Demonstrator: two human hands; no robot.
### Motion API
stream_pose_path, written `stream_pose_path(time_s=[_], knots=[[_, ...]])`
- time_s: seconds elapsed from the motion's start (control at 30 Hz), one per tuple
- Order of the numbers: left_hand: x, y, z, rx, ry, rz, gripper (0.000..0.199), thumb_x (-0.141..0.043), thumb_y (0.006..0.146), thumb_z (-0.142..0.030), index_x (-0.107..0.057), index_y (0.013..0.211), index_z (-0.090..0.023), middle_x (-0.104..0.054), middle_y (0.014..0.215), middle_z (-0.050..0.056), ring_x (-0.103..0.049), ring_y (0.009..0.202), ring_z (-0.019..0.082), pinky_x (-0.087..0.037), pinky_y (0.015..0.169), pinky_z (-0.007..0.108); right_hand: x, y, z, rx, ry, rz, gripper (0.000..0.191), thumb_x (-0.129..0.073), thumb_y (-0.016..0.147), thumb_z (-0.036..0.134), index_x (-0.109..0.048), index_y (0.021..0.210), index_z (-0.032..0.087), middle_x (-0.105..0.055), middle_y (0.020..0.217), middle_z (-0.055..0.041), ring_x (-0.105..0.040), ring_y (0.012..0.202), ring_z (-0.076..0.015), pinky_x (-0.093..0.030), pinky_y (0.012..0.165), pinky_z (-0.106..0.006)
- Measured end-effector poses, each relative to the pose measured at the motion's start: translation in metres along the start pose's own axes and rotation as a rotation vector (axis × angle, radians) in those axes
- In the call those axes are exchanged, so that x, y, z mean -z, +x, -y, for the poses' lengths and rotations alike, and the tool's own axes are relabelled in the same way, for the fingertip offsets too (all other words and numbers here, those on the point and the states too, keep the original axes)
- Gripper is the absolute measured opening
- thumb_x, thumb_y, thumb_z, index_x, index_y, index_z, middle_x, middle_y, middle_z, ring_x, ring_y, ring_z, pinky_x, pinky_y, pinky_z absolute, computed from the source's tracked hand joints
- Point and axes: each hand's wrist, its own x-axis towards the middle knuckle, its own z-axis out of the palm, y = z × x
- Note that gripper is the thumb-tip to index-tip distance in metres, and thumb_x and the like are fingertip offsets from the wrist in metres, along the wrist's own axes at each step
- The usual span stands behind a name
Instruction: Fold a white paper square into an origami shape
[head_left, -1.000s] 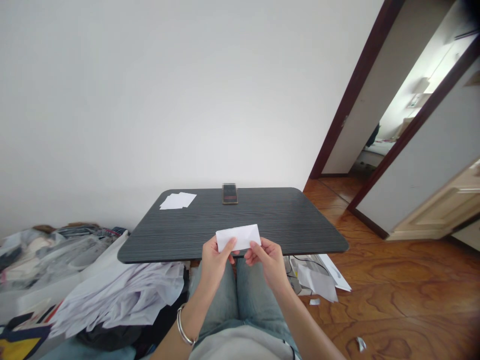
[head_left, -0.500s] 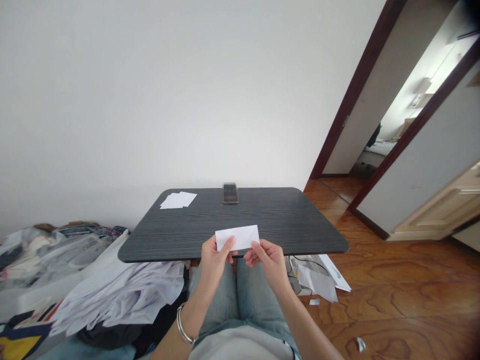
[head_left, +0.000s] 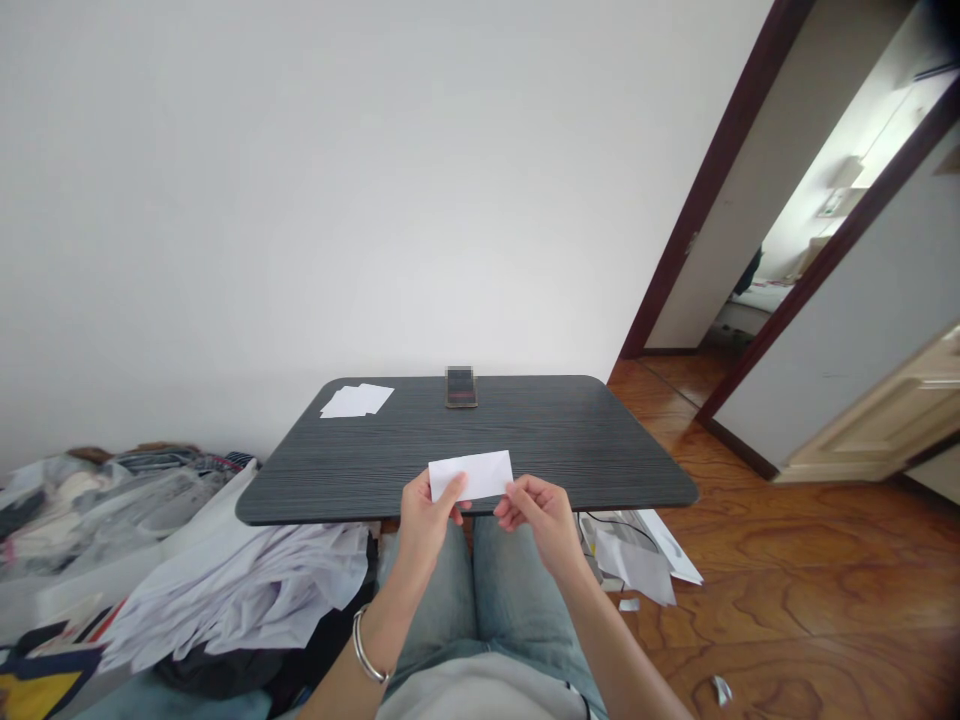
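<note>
- Fingers of the left hand (head_left: 421,512) are closed on the left end of a white paper (head_left: 484,473), the thumb lying across its front and fingertips showing below it.
- At the paper's lower right corner, the thumb and forefinger of the right hand (head_left: 541,508) are pinched together, the other fingers curled.
- The paper is in the lower middle of the frame, above the near edge of a dark table (head_left: 570,440), its right end slightly higher.
- Several white sheets (head_left: 356,400) overlap on the table's far left corner.
- A phone (head_left: 460,388) sits at the middle of the table's far edge, by the white wall (head_left: 375,200).
- Around the left wrist is a silver bracelet (head_left: 363,650).
- Piled clothes (head_left: 240,590) fill the lower left of the frame.
- Loose papers (head_left: 636,567) lie on the wooden floor (head_left: 787,570), lower right.
- A doorway (head_left: 772,250) shows at upper right.
</note>
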Motion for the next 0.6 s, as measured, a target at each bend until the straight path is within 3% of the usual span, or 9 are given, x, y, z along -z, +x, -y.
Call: stream_pose_path(time_s=[0.23,0.43,0.6], knots=[[0.0007,0.0011,0.0026,-0.005,0.025,0.037,0.029,-0.067,0.068,-0.037,-0.061,0.077,-0.011,-0.060,0.057,0.001,-0.051,0.047,0.010,-0.039,0.036,0.018,0.0006,0.0005,0.0007,-0.016,-0.024,0.017,0.033,-0.066,0.069,0.045,-0.058,0.059,0.015,-0.066,0.054,-0.0024,-0.055,0.040,-0.0081,-0.044,0.040,-0.017],[-0.0011,0.0031,0.0038,0.038,-0.007,0.068,0.031,-0.069,0.065,-0.039,-0.061,0.076,-0.010,-0.061,0.060,0.002,-0.052,0.047,0.011,-0.038,0.037,0.019,-0.0022,0.0036,-0.0027,-0.012,-0.063,0.032,0.033,-0.066,0.070,0.044,-0.054,0.058,0.015,-0.060,0.046,0.0003,-0.047,0.032,-0.0059,-0.037,0.033,-0.015],[-0.0043,0.0011,0.0037,0.125,0.006,0.140,0.030,-0.073,0.058,-0.038,-0.062,0.064,-0.010,-0.055,0.049,0.000,-0.044,0.041,0.008,-0.028,0.035,0.018,-0.0037,0.0041,-0.0026,0.003,-0.056,0.001,0.034,-0.066,0.069,0.045,-0.053,0.059,0.016,-0.057,0.042,0.0021,-0.044,0.030,-0.0060,-0.033,0.032,-0.016]])
